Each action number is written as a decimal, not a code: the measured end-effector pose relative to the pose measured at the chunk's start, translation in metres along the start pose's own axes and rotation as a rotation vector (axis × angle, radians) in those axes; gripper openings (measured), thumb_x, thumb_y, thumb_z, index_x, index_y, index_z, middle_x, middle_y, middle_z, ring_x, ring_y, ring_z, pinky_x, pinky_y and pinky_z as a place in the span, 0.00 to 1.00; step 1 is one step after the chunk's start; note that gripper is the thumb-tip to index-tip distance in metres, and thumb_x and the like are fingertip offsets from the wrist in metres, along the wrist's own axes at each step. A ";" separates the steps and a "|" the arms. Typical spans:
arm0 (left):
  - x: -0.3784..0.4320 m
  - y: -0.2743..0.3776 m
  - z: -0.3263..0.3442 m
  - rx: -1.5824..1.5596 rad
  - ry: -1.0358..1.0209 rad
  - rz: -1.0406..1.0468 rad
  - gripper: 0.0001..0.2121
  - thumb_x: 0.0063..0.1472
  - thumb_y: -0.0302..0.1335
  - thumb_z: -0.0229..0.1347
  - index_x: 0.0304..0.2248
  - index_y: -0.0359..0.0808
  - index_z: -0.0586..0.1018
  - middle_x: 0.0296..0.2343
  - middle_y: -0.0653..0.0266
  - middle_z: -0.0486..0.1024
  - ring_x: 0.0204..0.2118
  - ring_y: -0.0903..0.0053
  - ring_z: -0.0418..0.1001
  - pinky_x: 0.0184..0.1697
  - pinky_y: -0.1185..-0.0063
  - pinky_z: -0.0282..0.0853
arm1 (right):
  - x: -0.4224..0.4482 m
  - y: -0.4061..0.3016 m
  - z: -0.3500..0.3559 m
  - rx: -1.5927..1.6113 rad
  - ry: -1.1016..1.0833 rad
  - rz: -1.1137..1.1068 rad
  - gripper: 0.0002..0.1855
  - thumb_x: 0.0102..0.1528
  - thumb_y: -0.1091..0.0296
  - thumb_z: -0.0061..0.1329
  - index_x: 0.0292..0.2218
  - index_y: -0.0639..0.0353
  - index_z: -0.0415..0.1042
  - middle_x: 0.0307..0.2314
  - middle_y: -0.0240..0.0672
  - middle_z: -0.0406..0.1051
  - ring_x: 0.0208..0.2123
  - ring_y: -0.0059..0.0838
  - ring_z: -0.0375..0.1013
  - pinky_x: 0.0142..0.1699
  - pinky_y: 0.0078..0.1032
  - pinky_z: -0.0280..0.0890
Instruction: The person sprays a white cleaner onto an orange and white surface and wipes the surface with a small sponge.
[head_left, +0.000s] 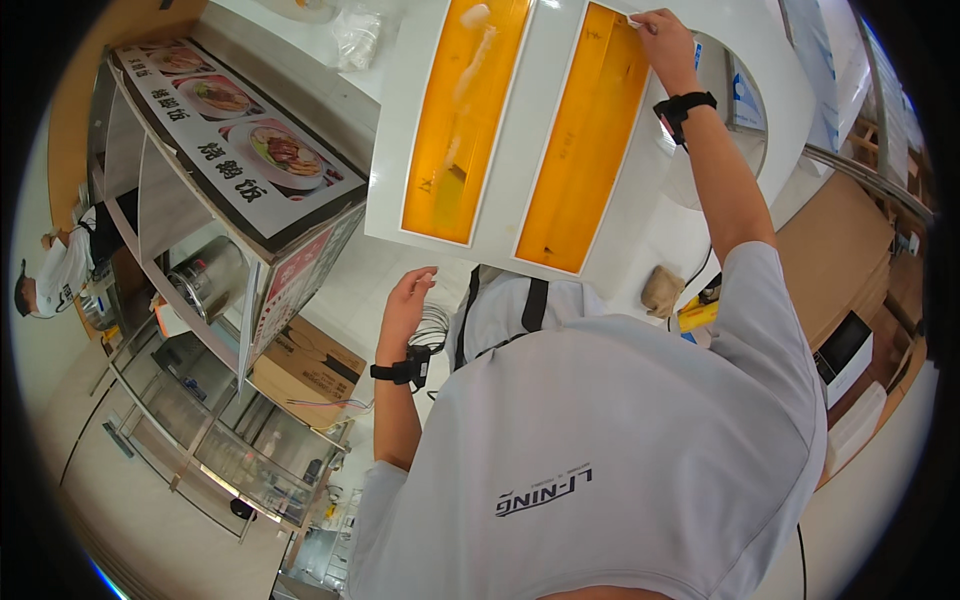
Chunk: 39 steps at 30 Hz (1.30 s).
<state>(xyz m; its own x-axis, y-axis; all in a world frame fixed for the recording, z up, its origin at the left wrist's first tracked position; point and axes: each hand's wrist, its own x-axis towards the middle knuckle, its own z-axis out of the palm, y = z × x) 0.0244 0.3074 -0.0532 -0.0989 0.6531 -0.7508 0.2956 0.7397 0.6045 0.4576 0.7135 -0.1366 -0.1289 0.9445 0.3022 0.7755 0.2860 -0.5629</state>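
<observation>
A white board (536, 90) lies before me, bearing two long orange panels edged in white. My right hand (667, 49) pinches a small white piece (636, 20) at the far right corner of the right orange panel (581, 142). On the left orange panel (465, 127) is a pale whitish streak, which could be a smear or a reflection. Short of the board's near left edge, my left hand (409, 304) hangs in the air with its fingers bent. Whether something small sits between its fingertips is unclear. Both wrists wear black straps with small devices.
At the left stands a stall with a food-picture sign (240, 135) and a metal pot (214, 277). A cardboard box (311, 371) lies below it. A round opening (724, 112) is right of the panels. A brown lump (662, 291) lies nearby. Another person (67, 255) is far left.
</observation>
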 end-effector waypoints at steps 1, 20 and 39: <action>-0.001 -0.001 0.001 -0.012 0.014 -0.012 0.17 0.71 0.36 0.47 0.50 0.33 0.77 0.47 0.62 0.79 0.47 0.72 0.77 0.51 0.76 0.68 | -0.004 -0.002 -0.003 -0.041 -0.025 0.020 0.09 0.57 0.72 0.50 0.37 0.59 0.81 0.37 0.38 0.76 0.38 0.46 0.75 0.46 0.34 0.70; -0.010 -0.012 -0.005 -0.039 0.091 -0.032 0.18 0.72 0.37 0.47 0.51 0.33 0.77 0.47 0.62 0.78 0.48 0.71 0.77 0.52 0.74 0.69 | -0.071 -0.021 -0.035 0.018 -0.276 0.048 0.06 0.57 0.68 0.55 0.35 0.57 0.80 0.31 0.39 0.75 0.36 0.41 0.76 0.43 0.31 0.70; 0.000 0.005 0.006 0.030 0.063 0.079 0.17 0.71 0.36 0.48 0.50 0.33 0.78 0.45 0.60 0.79 0.46 0.72 0.77 0.50 0.77 0.68 | -0.141 -0.105 -0.038 0.184 -0.530 0.003 0.07 0.52 0.77 0.52 0.34 0.57 0.77 0.34 0.40 0.73 0.40 0.44 0.73 0.47 0.35 0.70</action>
<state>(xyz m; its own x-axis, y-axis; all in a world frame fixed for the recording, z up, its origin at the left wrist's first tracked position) 0.0320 0.3101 -0.0516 -0.1335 0.7184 -0.6827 0.3329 0.6813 0.6519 0.4175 0.5444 -0.0909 -0.4563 0.8841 -0.1007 0.6619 0.2616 -0.7024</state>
